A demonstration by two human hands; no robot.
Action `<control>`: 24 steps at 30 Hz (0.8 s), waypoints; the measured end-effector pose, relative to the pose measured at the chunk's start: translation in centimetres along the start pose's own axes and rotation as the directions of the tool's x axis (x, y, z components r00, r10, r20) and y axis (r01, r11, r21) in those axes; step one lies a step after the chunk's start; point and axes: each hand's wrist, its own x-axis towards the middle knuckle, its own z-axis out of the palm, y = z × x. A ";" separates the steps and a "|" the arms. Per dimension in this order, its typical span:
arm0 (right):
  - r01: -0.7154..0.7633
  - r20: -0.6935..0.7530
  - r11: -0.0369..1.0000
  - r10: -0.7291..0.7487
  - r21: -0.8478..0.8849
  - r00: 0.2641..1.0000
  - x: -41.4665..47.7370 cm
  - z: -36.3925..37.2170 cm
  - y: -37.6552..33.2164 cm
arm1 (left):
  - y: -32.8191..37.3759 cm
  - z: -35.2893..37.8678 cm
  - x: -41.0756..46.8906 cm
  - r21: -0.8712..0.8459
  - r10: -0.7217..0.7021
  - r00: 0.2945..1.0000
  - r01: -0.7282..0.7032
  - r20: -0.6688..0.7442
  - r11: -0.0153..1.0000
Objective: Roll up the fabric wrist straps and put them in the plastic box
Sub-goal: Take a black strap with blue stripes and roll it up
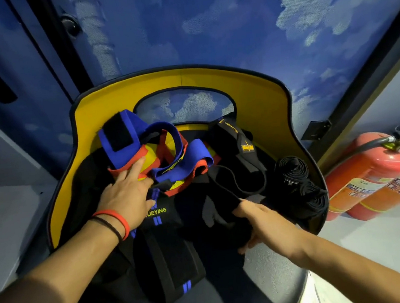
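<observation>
Black straps blur into the dark seat (276,274), their edges hard to trace. The right hand (263,221) curls round a black strap (226,198), thumb on top. The left hand (127,193) lies flat, fingers straight, on the blue, red and yellow strap (169,154). Rolled black straps (292,168) sit just beyond the right hand, by the yellow chair rim (256,91).

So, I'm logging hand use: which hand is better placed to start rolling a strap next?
Probably the right hand. Its thumb and fingers already pinch the black strap, so it could begin rolling from that end. The left hand only rests with straight fingers on the blue and red strap, gripping nothing.
</observation>
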 end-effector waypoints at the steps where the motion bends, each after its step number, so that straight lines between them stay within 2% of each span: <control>1: 0.005 0.036 0.998 -0.008 0.065 0.999 -0.1 0.4 0.0 | 0.0 -0.3 -0.2 -0.038 -0.007 1.000 0.007 0.011 0.999; 3: -0.019 0.144 0.958 -0.023 0.287 0.989 -0.1 0.9 0.1 | 0.4 -1.2 -0.6 -0.123 -0.010 1.000 0.007 -0.024 0.992; 6: -0.043 0.288 0.821 -0.150 0.569 0.946 -0.2 0.8 -0.4 | 1.7 -2.2 -1.4 -0.351 -0.035 0.975 -0.046 -0.221 0.935; 7: -0.042 0.303 0.795 -0.180 0.605 0.936 -0.2 0.8 -0.5 | 2.3 -2.4 -1.6 -0.481 -0.081 0.974 -0.032 -0.212 0.876; 8: -0.040 0.309 0.793 -0.189 0.608 0.932 -0.2 1.0 -0.7 | 3.1 -2.7 -1.8 -0.641 -0.127 0.986 0.027 -0.110 0.767; 10: -0.001 0.315 0.877 -0.171 0.481 0.934 -0.1 1.7 -0.9 | 4.5 -3.5 -2.3 -0.854 -0.104 0.969 0.246 0.223 0.459; 12: 0.049 0.350 0.966 -0.140 0.255 0.926 -0.4 2.5 -1.0 | 5.5 -4.0 -2.9 -0.835 0.026 0.868 0.470 0.497 0.285; 13: 0.079 0.378 0.987 -0.126 0.138 0.917 -0.6 2.7 -1.1 | 6.0 -4.0 -3.3 -0.830 0.099 0.837 0.507 0.539 0.231; 15: 0.097 0.442 0.994 -0.062 -0.056 0.895 -1.1 2.5 -1.4 | 6.9 -3.9 -4.0 -0.839 0.161 0.825 0.524 0.542 0.144; 16: 0.075 0.452 0.989 -0.010 -0.125 0.892 -1.3 2.1 -1.6 | 7.0 -3.5 -4.1 -0.837 0.152 0.824 0.530 0.546 0.135; 18: 0.027 0.391 0.970 0.071 -0.240 0.918 -1.6 0.9 -1.8 | 6.9 -3.4 -4.2 -0.840 0.127 0.830 0.538 0.543 0.069; 20: 0.061 0.332 0.951 0.046 -0.303 0.942 -1.4 -0.6 -1.9 | 6.7 -3.5 -4.3 -0.831 0.103 0.828 0.557 0.552 -0.023; 22: 0.026 0.234 0.970 0.032 -0.242 0.972 -1.0 -2.1 -2.0 | 7.2 -3.4 -4.6 -0.829 0.090 0.833 0.553 0.546 -0.088; 24: -0.078 0.054 0.996 0.080 -0.048 0.995 0.0 -3.1 -1.5 | 8.1 -3.2 -5.2 -0.832 0.095 0.835 0.549 0.541 -0.083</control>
